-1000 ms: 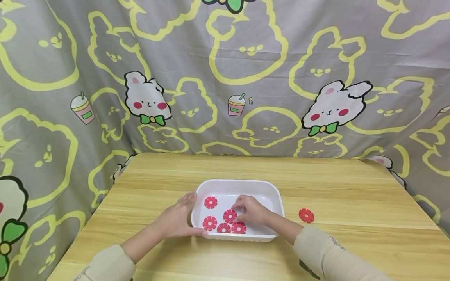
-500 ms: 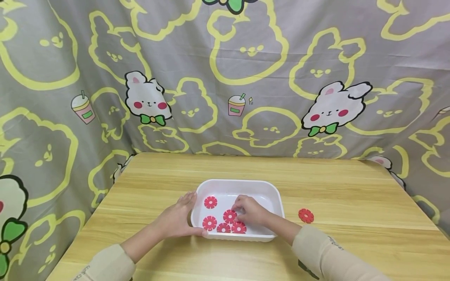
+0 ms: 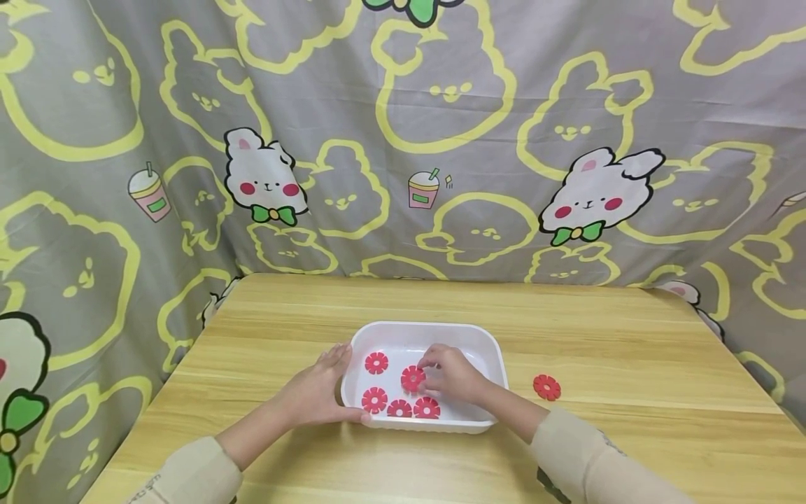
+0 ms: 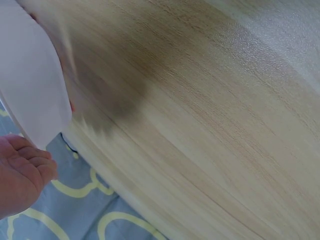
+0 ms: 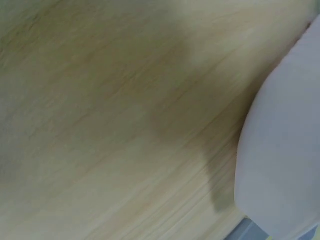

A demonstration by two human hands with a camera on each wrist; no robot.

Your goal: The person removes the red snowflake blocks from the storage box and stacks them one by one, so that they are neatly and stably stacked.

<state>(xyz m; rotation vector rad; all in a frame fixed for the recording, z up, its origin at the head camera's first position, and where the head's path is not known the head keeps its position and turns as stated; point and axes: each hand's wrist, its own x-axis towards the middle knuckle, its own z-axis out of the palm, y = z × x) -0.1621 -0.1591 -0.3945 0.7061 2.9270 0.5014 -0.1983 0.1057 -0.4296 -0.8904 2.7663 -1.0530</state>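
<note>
A white plastic tray (image 3: 434, 425) sits on the table, with several red flower-shaped interlocking discs lying flat inside. My left hand (image 3: 317, 388) grips its left end, thumb along the near wall and fingers at the left side. Over the tray floor, my right hand (image 3: 455, 374) pinches the right edge of one red disc (image 3: 413, 379) between thumb and fingers. Other discs lie at the left, such as the far-left disc (image 3: 376, 362) and the near-left disc (image 3: 374, 400). In the left wrist view, my left hand (image 4: 22, 172) shows beside the tray wall (image 4: 32, 75).
One more red disc (image 3: 546, 387) lies on the wooden table (image 3: 630, 336), right of the tray. A grey patterned curtain (image 3: 352, 84) hangs behind and beside the table. The right wrist view shows the tray's outer wall (image 5: 280, 145) and tabletop.
My right hand has shifted slightly away from the near wall, and the disc at its fingertips has moved with it, apart from the discs below. My left hand stays on the tray.
</note>
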